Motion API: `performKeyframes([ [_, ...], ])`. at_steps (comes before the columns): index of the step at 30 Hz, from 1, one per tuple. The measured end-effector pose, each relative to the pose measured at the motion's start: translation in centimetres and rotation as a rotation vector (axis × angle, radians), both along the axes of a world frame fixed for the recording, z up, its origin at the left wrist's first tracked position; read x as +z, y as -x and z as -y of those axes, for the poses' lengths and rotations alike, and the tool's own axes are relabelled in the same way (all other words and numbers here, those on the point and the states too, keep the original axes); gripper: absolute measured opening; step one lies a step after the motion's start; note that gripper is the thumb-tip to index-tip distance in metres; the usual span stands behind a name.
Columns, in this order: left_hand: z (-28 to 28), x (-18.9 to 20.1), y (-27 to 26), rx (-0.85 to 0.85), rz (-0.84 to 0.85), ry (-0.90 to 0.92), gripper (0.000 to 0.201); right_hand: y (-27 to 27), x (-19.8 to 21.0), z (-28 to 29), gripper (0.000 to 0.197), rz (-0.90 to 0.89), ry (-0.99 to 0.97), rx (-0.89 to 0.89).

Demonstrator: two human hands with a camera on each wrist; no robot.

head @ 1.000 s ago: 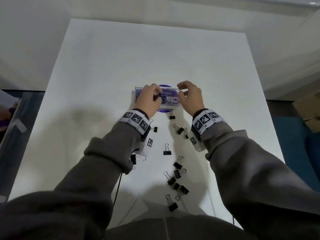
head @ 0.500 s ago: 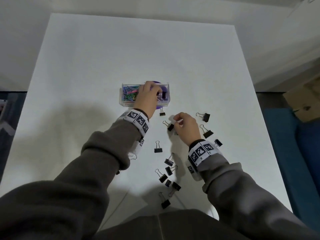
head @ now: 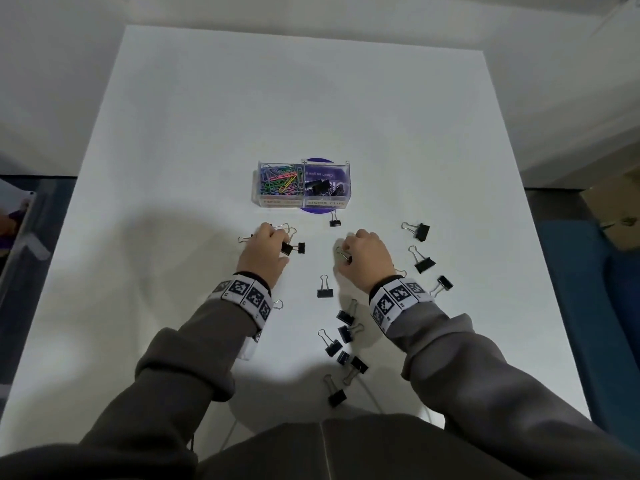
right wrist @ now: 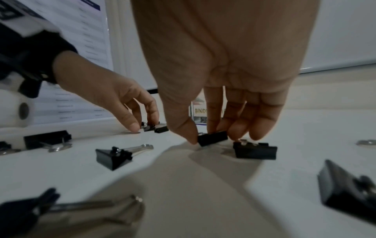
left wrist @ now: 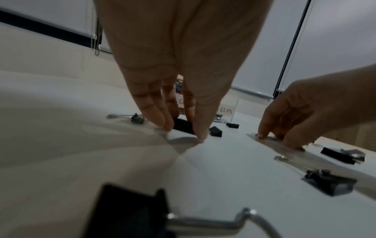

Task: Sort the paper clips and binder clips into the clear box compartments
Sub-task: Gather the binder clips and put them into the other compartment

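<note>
The clear box (head: 347, 183) stands mid-table on a white table (head: 207, 116). Its left compartment holds coloured paper clips (head: 280, 181), its right one black binder clips (head: 323, 187). My left hand (head: 277, 242) is down on the table in front of the box's left end, thumb and fingers pinching a black binder clip (left wrist: 183, 127) that lies there. My right hand (head: 349, 252) pinches another black binder clip (right wrist: 215, 136) between thumb and fingers, at or just above the table top.
Loose binder clips lie all around: one just before the box (head: 335, 221), three right of my right hand (head: 424, 263), one between the wrists (head: 325, 289), several near my body (head: 343, 341). A purple disc (head: 317, 162) lies under the box.
My left hand has left the box and come down to the table in front of it, onto a binder clip. My right hand keeps its pinch on a clip near the same spot.
</note>
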State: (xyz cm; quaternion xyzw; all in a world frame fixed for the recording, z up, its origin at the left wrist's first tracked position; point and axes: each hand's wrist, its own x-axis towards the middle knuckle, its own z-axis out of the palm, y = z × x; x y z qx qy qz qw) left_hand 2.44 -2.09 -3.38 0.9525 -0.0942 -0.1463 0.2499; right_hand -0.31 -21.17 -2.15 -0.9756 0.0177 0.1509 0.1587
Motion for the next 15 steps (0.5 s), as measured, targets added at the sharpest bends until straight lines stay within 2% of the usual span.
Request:
performKeyframes([
  [3,0.1,-0.1,0.1,-0.005,0.0,0.011,0.017,-0.4,0.3,0.1,0.013,0.0,-0.127,-0.071],
  [6,-0.1,-0.1,0.7,-0.035,-0.019,-0.011,0.018,-1.3,1.0,0.3,0.004,0.034,-0.203,-0.173],
  [9,-0.6,0.1,1.0,0.01,-0.045,0.023,0.017,-2.5,1.4,0.1,0.015,0.035,-0.173,-0.185],
  [12,-0.9,0.8,0.7,0.127,-0.138,0.159,0.019,-3.7,1.0,-0.6,0.026,0.032,-0.079,-0.151],
  [15,-0.8,1.7,0.3,0.161,-0.162,0.285,0.022,-4.6,0.7,-1.3,0.04,0.019,0.004,-0.237],
])
